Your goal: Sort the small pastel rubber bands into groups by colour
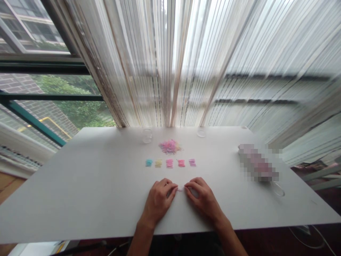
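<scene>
Between my two hands, low over the white table (101,192), a thin pale pink band (180,190) is stretched or laid out sideways. My left hand (159,198) is closed in a pinch at its left end. At the right end, the thumb and forefinger of my right hand (203,198) are pinched together too. Just beyond my fingers lies a row of small flat bundles of thin pieces: teal (149,163), pale yellow (158,163), pink (169,163), coral (181,163) and purple (192,163). A loose mixed-colour pile (170,146) of similar pieces sits behind the row.
A clear container (147,136) stands at the back, left of the pile, and a clear shallow lid or dish (201,132) at its right. On the right lies a blurred-out pinkish object (257,163) with a pale loop (279,189). Striped curtains (170,64) hang behind the table.
</scene>
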Tool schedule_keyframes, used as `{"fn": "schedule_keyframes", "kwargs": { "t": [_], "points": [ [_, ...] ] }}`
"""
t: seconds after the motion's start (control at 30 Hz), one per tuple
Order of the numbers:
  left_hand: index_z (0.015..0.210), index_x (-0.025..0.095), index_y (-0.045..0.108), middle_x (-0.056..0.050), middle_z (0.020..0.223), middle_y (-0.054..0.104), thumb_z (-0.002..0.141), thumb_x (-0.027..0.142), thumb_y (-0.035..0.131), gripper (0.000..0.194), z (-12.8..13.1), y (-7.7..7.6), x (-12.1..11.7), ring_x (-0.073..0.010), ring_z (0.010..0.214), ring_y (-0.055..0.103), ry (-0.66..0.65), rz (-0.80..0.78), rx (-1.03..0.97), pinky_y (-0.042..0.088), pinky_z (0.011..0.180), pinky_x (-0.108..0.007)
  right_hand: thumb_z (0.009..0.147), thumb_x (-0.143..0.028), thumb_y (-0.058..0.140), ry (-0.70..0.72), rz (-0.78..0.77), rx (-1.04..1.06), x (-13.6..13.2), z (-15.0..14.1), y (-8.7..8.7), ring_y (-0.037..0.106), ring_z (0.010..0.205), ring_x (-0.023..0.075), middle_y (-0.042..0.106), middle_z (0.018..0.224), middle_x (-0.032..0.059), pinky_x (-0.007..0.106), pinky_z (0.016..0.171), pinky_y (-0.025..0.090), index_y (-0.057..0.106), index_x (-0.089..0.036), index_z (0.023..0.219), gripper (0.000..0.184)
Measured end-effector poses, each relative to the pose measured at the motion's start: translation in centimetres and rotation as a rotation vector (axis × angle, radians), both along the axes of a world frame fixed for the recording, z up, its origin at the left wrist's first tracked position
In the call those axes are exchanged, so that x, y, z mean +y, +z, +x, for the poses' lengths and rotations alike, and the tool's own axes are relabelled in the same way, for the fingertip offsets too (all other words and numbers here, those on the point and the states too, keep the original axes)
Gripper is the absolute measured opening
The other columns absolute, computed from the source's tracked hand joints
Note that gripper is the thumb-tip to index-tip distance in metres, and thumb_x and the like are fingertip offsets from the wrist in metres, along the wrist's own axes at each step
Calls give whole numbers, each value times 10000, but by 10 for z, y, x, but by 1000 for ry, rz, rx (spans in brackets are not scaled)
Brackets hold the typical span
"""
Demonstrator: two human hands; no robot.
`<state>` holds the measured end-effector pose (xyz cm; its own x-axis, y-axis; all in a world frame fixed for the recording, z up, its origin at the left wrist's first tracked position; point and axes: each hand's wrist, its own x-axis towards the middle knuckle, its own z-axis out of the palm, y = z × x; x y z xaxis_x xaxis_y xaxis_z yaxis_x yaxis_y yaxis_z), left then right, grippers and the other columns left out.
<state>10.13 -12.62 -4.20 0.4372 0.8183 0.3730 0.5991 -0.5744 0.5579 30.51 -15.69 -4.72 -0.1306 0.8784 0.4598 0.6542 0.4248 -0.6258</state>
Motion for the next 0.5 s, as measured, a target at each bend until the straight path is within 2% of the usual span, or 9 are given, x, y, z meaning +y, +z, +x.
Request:
{"fn": "schedule_keyframes", "kwargs": {
  "t": [0.17,0.23,0.3,0.37,0.43,0.5],
  "points": [
    [1029,226,736,-38,946,704,935,217,645,132,0,-1,-2,-195,816,644,13,4,-31,497,773,-330,943,-185,589,6,12,42,0,0,-2,647,851,225,656,887,67,365,768,567,709,-227,946,128],
    [1037,224,737,-36,957,705,919,223,670,136,0,7,-1,-176,767,631,-22,-30,-65,500,754,-315,946,-211,598,36,-12,79,1,2,5,655,838,216,670,882,64,348,754,566,719,-227,936,123],
    [1037,213,734,-32,958,705,921,227,675,131,1,26,4,-140,688,600,-81,-86,-136,501,711,-284,950,-254,616,99,-72,133,5,6,19,663,803,197,692,880,56,313,715,562,727,-229,934,115],
    [999,203,736,-28,907,705,955,246,634,119,4,54,15,-131,690,586,-124,-82,-240,489,683,-255,954,-280,622,133,-93,168,13,12,40,656,758,180,707,847,39,288,669,545,720,-227,913,118],
    [1001,189,740,-29,858,708,979,280,608,162,12,85,33,-122,678,568,-136,-19,-337,473,662,-238,952,-281,625,107,-28,166,28,17,62,637,720,168,710,820,28,285,663,534,713,-222,904,116],
    [954,167,742,-27,811,709,973,322,619,199,24,110,57,-105,619,522,-172,23,-404,453,618,-224,942,-278,635,101,68,145,48,20,79,621,692,158,715,809,23,284,657,528,708,-216,900,105]
  ]
}}
